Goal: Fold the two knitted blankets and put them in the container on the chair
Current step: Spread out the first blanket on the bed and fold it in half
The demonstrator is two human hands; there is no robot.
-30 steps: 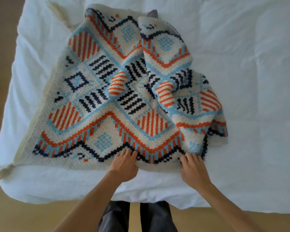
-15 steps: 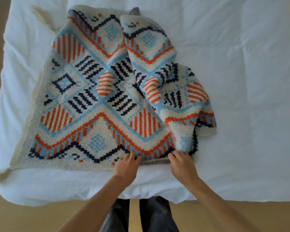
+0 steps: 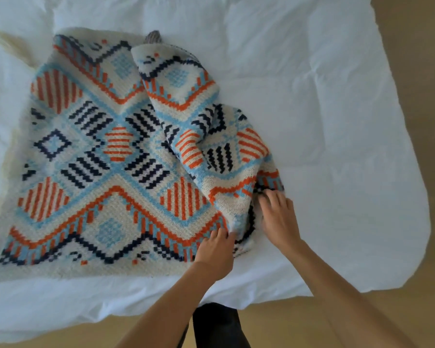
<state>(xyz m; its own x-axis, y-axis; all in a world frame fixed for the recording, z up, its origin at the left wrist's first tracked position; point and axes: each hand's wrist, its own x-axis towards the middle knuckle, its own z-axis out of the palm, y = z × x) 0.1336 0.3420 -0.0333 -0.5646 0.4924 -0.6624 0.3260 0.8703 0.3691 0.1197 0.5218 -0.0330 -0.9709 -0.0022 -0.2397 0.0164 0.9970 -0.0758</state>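
A knitted blanket (image 3: 116, 156) with orange, light-blue and navy patterns on cream lies spread on the white bed (image 3: 324, 121). Its right part is folded over into a rumpled flap (image 3: 211, 136). My left hand (image 3: 216, 249) pinches the blanket's near edge at the base of that flap. Further right, my right hand (image 3: 278, 217) grips the flap's lower right corner; its fingers are blurred. A small grey striped bit of fabric (image 3: 153, 37) peeks out past the blanket's far edge. No container or chair is in view.
A cream tassel (image 3: 6, 41) trails from the blanket's far left corner. Bare white bedding stretches to the right of the blanket. Wooden floor (image 3: 417, 59) shows past the bed's right edge and below its near edge, where my dark trousers (image 3: 216, 325) stand.
My right hand has moved forward from the near edge up to the flap's right corner. My left hand has shifted right along the near edge. The camera view has swung left.
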